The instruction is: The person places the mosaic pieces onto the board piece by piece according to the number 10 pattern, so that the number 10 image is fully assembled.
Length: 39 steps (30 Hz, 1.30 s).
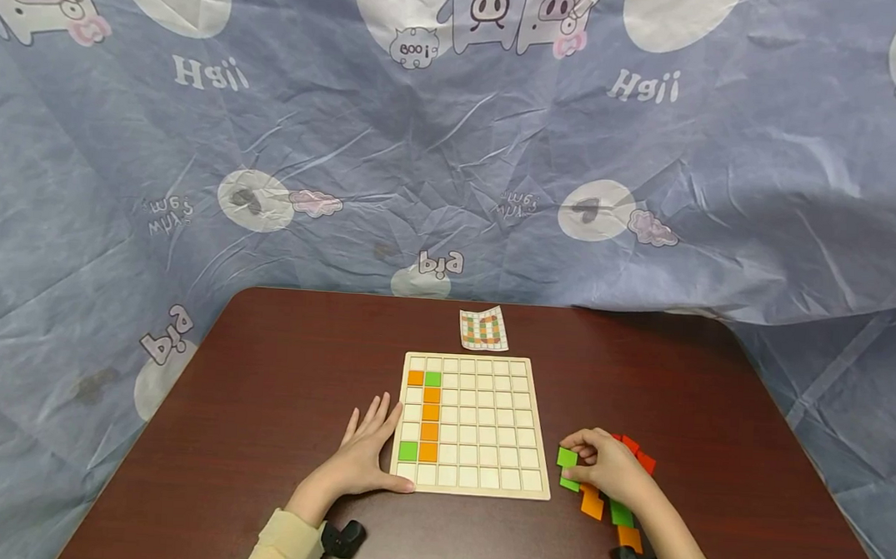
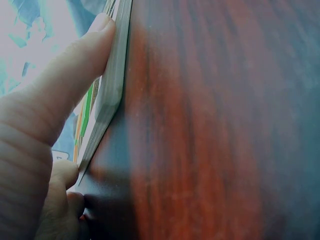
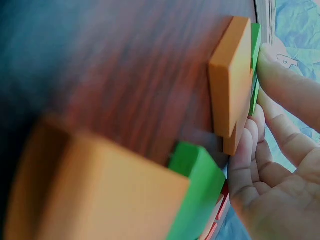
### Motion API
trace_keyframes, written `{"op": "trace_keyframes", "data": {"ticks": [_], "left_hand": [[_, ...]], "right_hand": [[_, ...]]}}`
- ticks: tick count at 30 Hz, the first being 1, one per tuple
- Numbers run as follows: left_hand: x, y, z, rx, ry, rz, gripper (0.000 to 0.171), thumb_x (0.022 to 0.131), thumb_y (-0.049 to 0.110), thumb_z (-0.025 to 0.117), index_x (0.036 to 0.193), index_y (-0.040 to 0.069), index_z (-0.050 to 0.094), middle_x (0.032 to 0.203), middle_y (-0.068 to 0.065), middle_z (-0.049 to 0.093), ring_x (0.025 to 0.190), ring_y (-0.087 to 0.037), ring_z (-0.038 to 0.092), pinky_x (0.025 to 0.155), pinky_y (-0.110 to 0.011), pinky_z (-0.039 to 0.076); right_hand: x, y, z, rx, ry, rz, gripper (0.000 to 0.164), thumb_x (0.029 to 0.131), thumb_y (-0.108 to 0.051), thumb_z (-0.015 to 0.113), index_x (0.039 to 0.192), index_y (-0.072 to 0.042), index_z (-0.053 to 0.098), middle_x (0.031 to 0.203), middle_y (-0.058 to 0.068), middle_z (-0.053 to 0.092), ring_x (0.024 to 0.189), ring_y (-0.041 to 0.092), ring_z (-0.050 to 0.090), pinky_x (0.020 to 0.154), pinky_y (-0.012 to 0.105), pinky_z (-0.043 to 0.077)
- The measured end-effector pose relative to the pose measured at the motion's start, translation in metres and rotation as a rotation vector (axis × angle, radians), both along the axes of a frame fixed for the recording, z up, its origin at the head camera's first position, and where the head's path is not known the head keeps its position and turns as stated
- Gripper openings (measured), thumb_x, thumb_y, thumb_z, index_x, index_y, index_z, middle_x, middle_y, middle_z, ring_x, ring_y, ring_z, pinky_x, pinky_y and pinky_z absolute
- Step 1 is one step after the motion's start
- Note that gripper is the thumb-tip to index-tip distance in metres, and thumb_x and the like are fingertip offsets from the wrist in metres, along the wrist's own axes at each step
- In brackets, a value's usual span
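Note:
A pale wooden grid board (image 1: 479, 437) lies mid-table, with orange and green square tiles in its two left columns. My left hand (image 1: 361, 459) is spread along the board's left side, its thumb resting on the near left corner; in the left wrist view the thumb (image 2: 75, 70) lies against the board's edge (image 2: 112, 82). To the right of the board, my right hand (image 1: 603, 463) pinches a green tile (image 1: 567, 457) between thumb and fingers. Another green tile (image 1: 570, 484) lies just below it. An orange tile (image 3: 232, 80) sits close to the fingers in the right wrist view.
Loose tiles lie around and under the right hand: orange (image 1: 592, 503), green (image 1: 621, 514), another orange near the wrist, and several red ones (image 1: 645, 461). A small printed pattern card (image 1: 483, 329) lies beyond the board. A patterned blue cloth (image 1: 454, 146) hangs behind the table.

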State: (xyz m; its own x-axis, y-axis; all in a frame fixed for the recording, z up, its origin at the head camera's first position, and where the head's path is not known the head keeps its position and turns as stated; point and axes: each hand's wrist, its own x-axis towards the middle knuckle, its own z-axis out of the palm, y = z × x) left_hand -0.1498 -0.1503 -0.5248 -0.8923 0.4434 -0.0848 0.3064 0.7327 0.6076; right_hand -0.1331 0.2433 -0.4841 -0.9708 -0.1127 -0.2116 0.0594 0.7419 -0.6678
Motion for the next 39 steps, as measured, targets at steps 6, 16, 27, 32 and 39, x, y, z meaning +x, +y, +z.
{"op": "trace_keyframes", "data": {"ticks": [6,16,27,32,39], "left_hand": [[0.001,0.000,0.000,0.002,-0.007,0.002,0.126,0.067,0.057,0.085,0.158,0.006,0.015,0.165,-0.021,0.001,0.154,-0.037,-0.002,0.119,-0.061,-0.006],[0.000,0.001,0.001,-0.009,-0.015,0.006,0.125,0.067,0.058,0.084,0.159,0.009,0.014,0.165,-0.018,0.000,0.154,-0.035,-0.003,0.120,-0.059,-0.006],[0.000,0.002,0.002,-0.001,-0.008,0.008,0.125,0.067,0.058,0.084,0.158,0.007,0.017,0.165,-0.020,0.002,0.154,-0.036,-0.002,0.120,-0.061,-0.005],[0.001,0.002,0.003,-0.007,-0.015,0.009,0.124,0.067,0.058,0.084,0.159,0.010,0.016,0.165,-0.018,0.001,0.154,-0.034,-0.003,0.120,-0.059,-0.007],[0.000,0.001,0.003,0.002,-0.009,0.009,0.125,0.067,0.056,0.085,0.158,0.007,0.016,0.165,-0.020,0.002,0.154,-0.036,-0.001,0.119,-0.061,-0.006]], "right_hand": [[-0.001,-0.001,-0.001,0.003,-0.010,-0.009,0.035,0.074,-0.010,0.085,0.104,-0.006,0.067,0.093,0.004,0.055,0.083,0.017,0.049,0.067,0.022,0.043],[0.000,-0.001,0.002,-0.041,-0.006,-0.045,0.021,0.078,-0.008,0.081,0.093,-0.008,0.068,0.082,0.002,0.061,0.074,0.016,0.054,0.058,0.023,0.046],[-0.010,-0.020,0.010,-0.119,0.071,-0.063,0.018,0.081,-0.012,0.080,0.096,-0.010,0.070,0.090,0.003,0.067,0.081,0.014,0.060,0.069,0.021,0.051],[-0.015,-0.038,0.015,-0.242,0.072,-0.068,0.022,0.079,-0.011,0.082,0.097,-0.006,0.069,0.090,0.005,0.068,0.080,0.014,0.061,0.068,0.020,0.053],[-0.022,-0.063,0.016,-0.332,0.061,-0.051,0.026,0.078,-0.010,0.083,0.099,-0.004,0.069,0.094,0.007,0.069,0.082,0.014,0.064,0.067,0.021,0.053]]}}
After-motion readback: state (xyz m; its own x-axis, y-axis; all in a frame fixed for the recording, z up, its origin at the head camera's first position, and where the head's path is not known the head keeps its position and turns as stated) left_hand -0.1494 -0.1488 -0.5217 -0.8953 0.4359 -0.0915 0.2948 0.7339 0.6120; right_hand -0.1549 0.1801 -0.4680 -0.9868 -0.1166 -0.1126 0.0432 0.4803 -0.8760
